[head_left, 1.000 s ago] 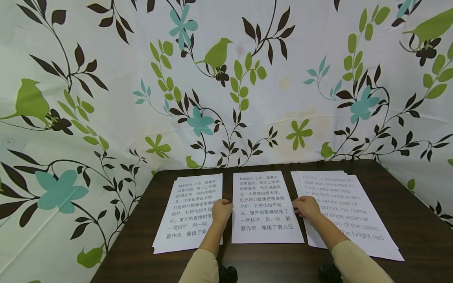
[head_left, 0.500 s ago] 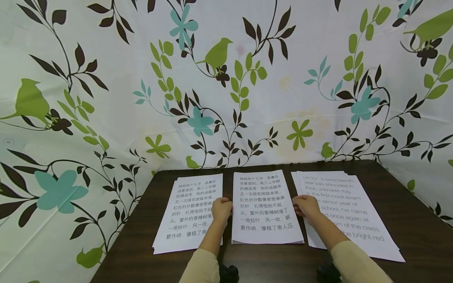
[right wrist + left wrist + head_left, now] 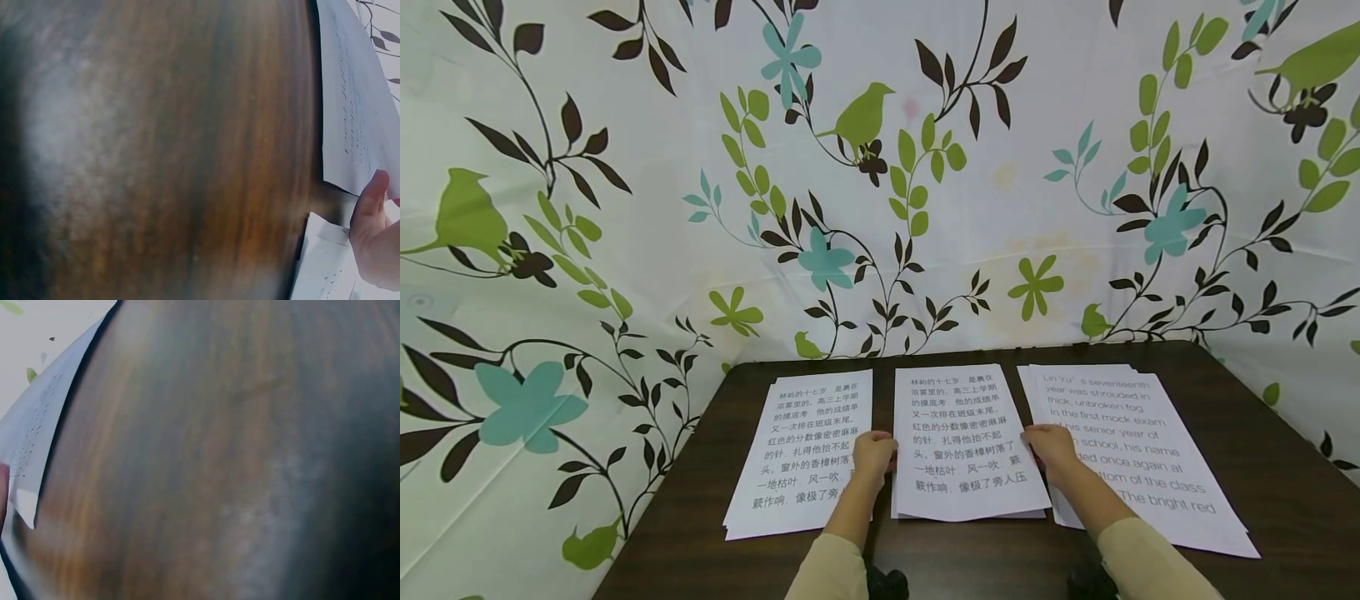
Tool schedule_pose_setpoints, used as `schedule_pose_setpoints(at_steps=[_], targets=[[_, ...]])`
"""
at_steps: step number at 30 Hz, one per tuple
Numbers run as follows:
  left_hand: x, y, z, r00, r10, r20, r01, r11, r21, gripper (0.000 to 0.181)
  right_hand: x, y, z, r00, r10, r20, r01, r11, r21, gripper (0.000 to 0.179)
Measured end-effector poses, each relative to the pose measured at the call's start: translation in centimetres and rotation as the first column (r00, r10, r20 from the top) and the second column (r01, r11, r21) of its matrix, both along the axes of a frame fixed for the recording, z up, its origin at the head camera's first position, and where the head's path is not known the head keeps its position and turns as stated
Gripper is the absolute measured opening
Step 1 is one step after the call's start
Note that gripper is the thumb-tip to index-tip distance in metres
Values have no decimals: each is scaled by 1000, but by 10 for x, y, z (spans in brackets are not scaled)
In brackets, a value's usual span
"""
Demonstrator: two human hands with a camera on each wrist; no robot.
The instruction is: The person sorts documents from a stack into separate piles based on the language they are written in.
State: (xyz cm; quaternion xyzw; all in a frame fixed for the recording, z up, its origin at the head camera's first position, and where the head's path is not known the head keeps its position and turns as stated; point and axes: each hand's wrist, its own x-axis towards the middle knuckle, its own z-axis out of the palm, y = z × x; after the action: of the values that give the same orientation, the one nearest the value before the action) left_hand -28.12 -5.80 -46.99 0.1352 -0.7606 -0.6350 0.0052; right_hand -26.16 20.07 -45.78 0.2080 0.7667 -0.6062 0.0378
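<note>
In the head view, a printed sheet of paper (image 3: 958,433) with Chinese text is raised a little at the middle of the table. Beneath its near edge shows the rim of more white paper (image 3: 1030,515). My left hand (image 3: 868,462) pinches the sheet's left edge. On the opposite edge, my right hand (image 3: 1054,454) pinches it, with the thumb (image 3: 374,194) on top in the right wrist view. Most of the left hand is out of the left wrist view; only a bit of finger (image 3: 3,490) shows beside the sheet (image 3: 40,419).
A stack of Chinese-printed sheets (image 3: 805,442) lies left of the middle one. To the right is a fanned stack of English-printed sheets (image 3: 1120,433), partly behind my right hand. All lie on a dark wooden table (image 3: 970,558). A patterned cloth (image 3: 970,200) hangs behind.
The middle sheet has come up off the paper below it and shifted slightly toward me and rightward. Both hands have moved a little nearer with it. The side stacks stay put.
</note>
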Motion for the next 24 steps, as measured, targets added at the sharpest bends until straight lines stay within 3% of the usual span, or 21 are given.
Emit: schedule_pose_setpoints(at_steps=[7,24], targets=[[0,1,-5,998,-49,27,51,993,-110,26,5,-3,1,1000,26,7,-26,999,34,34],[3,6,-2,999,-42,18,45,983,-181,21,8,-3,4,999,38,19,-40,997,61,33]])
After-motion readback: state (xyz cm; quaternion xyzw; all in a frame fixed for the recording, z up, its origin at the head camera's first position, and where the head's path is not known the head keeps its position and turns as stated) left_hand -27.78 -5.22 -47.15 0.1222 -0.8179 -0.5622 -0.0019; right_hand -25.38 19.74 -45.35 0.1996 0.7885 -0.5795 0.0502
